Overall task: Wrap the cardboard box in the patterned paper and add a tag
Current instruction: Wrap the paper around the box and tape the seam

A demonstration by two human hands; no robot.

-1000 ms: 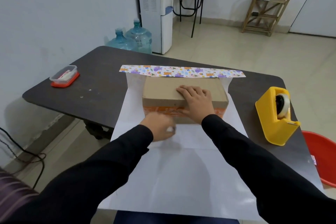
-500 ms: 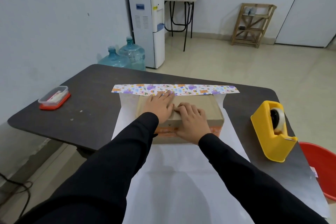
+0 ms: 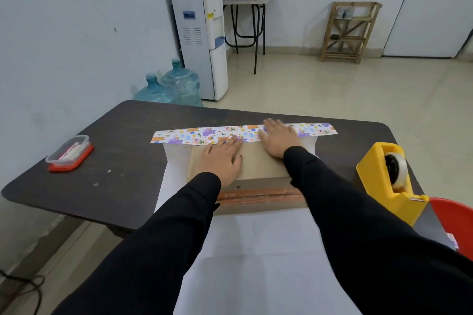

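Cardboard box [image 3: 256, 165] sat on the patterned paper [image 3: 256, 250], long side toward the person and toward the sheet's far end, orange tape band on its near face. Sheet lay white side up, so the print would end up outside once wrapped; most of its length ran back toward the person and hung off the near table edge, probably the run meant to come up and over the box. Far edge was turned back into a folded strip [image 3: 194, 134] showing the print, lying just behind the box, likely a clean hem for the seam. Left hand [image 3: 221, 158] lay flat on the box top, fingers straight and together, gripping nothing, tips touching the strip. Right hand [image 3: 277, 139] was further forward, palm at the box's far top edge, fingers extended and slightly spread across the strip, also gripping nothing. Both arms were reached well out, sleeves crossing the near face. My read: hands were pinning the box and lining the hem up with it, wrap barely started, nothing taped. Table [image 3: 122, 151] also carried a yellow tape dispenser [image 3: 386, 179] to the right, within reach for the seam, and a lidded tub [image 3: 69, 153] well off to the left, contents unclear; no tag identifiable. Red basin [image 3: 453, 225] sat past the right edge
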